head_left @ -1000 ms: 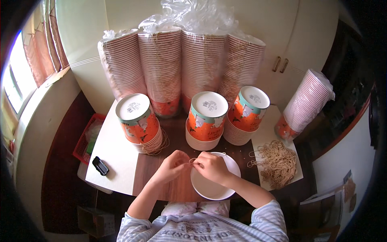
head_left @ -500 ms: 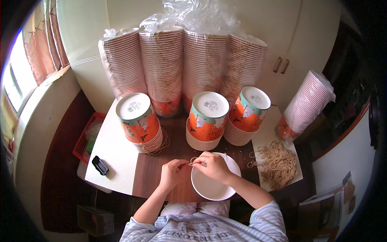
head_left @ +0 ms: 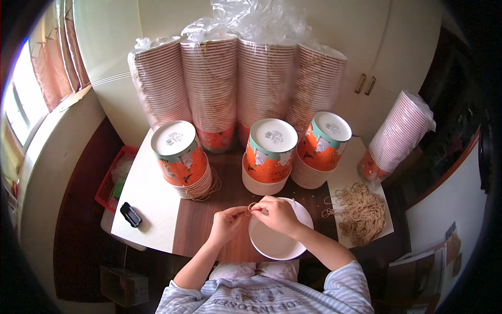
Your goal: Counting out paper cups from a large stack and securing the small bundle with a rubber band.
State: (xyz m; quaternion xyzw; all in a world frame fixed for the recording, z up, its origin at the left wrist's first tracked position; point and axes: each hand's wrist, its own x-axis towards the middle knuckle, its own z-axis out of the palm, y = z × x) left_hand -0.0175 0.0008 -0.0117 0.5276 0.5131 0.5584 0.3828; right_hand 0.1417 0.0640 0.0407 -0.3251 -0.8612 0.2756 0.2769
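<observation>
My left hand (head_left: 226,224) and my right hand (head_left: 276,214) meet over the near middle of the table. Both pinch a thin tan cord (head_left: 252,206), which curves up in a small loop between the fingertips. Below my right hand is a white round tub (head_left: 272,245), its open mouth up; the hand covers part of its rim. A short end of cord shows near the tub's far edge. Beyond my hands stand upside-down stacks of orange paper buckets: one at left (head_left: 180,165), one in the middle (head_left: 267,165), one at right (head_left: 321,152). Tan cords (head_left: 212,188) hang against the left stack.
A tangled heap of tan cord (head_left: 361,214) lies at the table's right. Several tall plastic-wrapped bucket stacks (head_left: 212,89) line the back, with another (head_left: 400,131) at far right. A small black tray (head_left: 130,214) sits at left, near a red basket (head_left: 107,183).
My fingers have shifted very slightly around the cord, and its loop shows a little larger between them. Nothing else has visibly moved.
</observation>
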